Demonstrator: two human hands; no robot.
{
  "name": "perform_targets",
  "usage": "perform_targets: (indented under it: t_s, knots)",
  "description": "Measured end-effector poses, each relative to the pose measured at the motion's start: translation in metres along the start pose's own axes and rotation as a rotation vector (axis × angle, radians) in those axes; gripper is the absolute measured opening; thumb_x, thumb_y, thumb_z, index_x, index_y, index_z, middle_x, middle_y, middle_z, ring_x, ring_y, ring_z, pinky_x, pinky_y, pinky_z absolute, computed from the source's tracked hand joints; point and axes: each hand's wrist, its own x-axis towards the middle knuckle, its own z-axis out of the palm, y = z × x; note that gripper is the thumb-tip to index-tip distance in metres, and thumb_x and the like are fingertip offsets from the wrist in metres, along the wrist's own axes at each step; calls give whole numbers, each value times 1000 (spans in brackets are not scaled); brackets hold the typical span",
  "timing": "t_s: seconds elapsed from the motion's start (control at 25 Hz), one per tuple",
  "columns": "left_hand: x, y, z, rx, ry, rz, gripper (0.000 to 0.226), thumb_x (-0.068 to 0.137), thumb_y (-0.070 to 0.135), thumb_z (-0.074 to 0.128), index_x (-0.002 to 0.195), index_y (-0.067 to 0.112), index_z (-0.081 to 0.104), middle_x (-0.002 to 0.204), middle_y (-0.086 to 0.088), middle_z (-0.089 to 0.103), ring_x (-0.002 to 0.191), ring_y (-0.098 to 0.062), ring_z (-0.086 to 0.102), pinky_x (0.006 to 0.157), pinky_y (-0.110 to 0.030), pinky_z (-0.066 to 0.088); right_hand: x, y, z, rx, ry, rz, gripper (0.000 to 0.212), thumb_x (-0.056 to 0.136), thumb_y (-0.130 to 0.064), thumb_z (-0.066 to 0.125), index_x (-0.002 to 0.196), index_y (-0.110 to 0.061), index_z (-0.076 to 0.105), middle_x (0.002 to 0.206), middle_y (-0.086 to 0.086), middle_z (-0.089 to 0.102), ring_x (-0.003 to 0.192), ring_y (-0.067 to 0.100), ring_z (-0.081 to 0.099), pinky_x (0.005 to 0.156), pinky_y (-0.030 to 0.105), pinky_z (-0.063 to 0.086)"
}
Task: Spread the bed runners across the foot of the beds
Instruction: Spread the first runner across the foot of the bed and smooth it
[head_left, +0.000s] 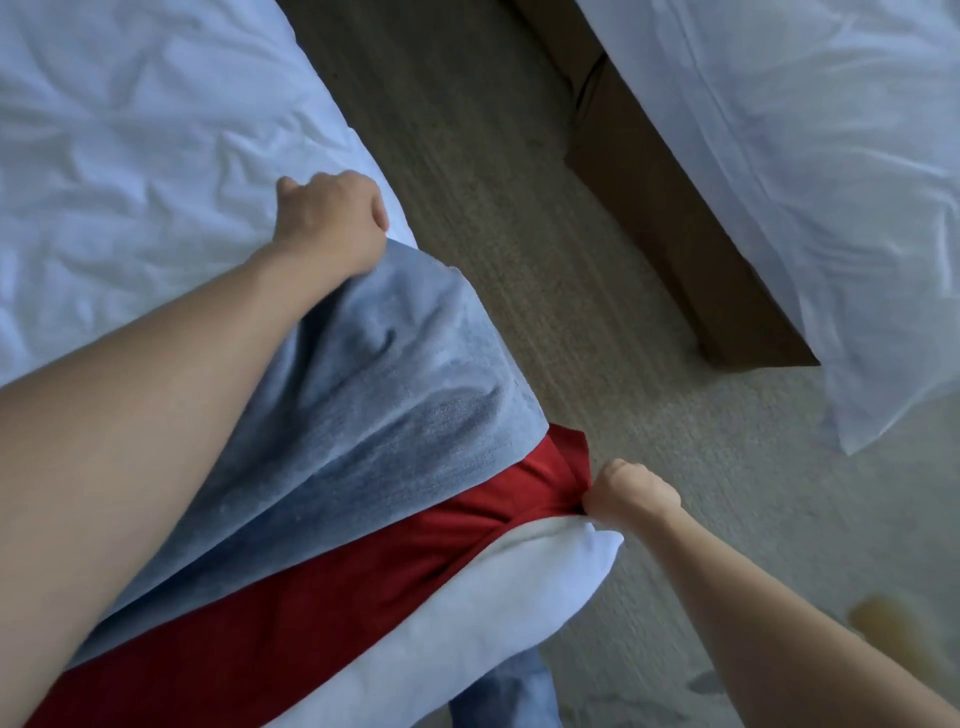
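The bed runner (395, 395) on the near bed (130, 156) is soft and floppy, so your left hand (332, 218) and right hand (631, 493) grip its edges.

Soft, dim, bluish daylight fills the frame, brightest on the white bedding (130, 130) at upper left. Shadows are faint and there is no glare. The picture is slightly soft throughout, and the wide lens bends the edges, enlarging the forearm (130, 415) at lower left.
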Motion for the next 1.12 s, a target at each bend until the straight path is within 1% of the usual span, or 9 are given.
perform_targets:
  t_s: [0.12,0.2,0.32,0.48,0.64,0.8,0.88,1.0,1.12]
  knots:
    - [-2,-10,-1,19,121,-30,25,84,6,51,89,25,65,103,-6,70,102,-33,60,96,-41,30,-9,11,-1,-50,13,30,12,73,-26,50,83,-24,54,76,-6,56,68,16,56,63,28,43]
    - [-9,-6,6,22,71,-4,22,86,9,51,91,24,67,102,-5,70,101,-32,60,96,-41,30,-12,-4,-14,-57,148,-30,11,78,-32,51,75,-22,54,73,-6,56,72,22,59,69,30,43]
    - [-12,-7,8,-19,40,-38,20,88,15,52,97,23,67,107,-4,69,104,-31,58,98,-42,29,-21,-54,-49,92,372,-202,28,84,-38,49,64,-18,52,81,3,65,71,28,55,76,34,43]
    - [-20,-23,4,-29,123,-25,25,90,30,51,110,21,64,108,-4,69,103,-30,60,98,-44,29,-49,-129,-88,233,633,-488,25,88,-39,47,86,-19,61,87,-1,61,77,23,54,78,38,44]
    - [-55,-72,1,-33,175,-29,24,84,35,60,103,21,61,97,-3,66,90,-31,59,85,-42,31,-86,-183,-96,166,830,-754,23,91,-35,52,102,-18,64,100,0,65,93,24,60,86,40,43]
    - [-115,-131,12,-29,132,-79,39,77,44,70,109,23,61,102,-1,65,94,-28,59,83,-41,31,-117,-232,-90,-43,936,-909,25,91,-27,53,112,-16,64,112,2,64,103,27,56,87,41,41]
    - [-154,-159,21,-56,110,-113,30,77,41,67,102,26,60,98,3,62,93,-25,57,85,-39,31,-141,-265,-74,-150,963,-1054,30,86,-16,55,115,-14,66,111,5,64,102,30,56,88,42,41]
    - [-216,-217,34,-33,89,-155,19,80,38,62,95,27,58,91,5,59,89,-21,54,86,-37,33,-180,-322,-25,-319,904,-1235,35,81,-7,55,114,-11,68,109,6,65,100,31,57,94,41,40]
    - [-275,-290,43,-20,138,-187,18,82,30,66,98,22,62,92,3,62,89,-22,55,87,-37,33,-206,-367,27,-497,835,-1252,27,89,-14,50,110,-13,68,108,4,65,101,30,56,101,39,35]
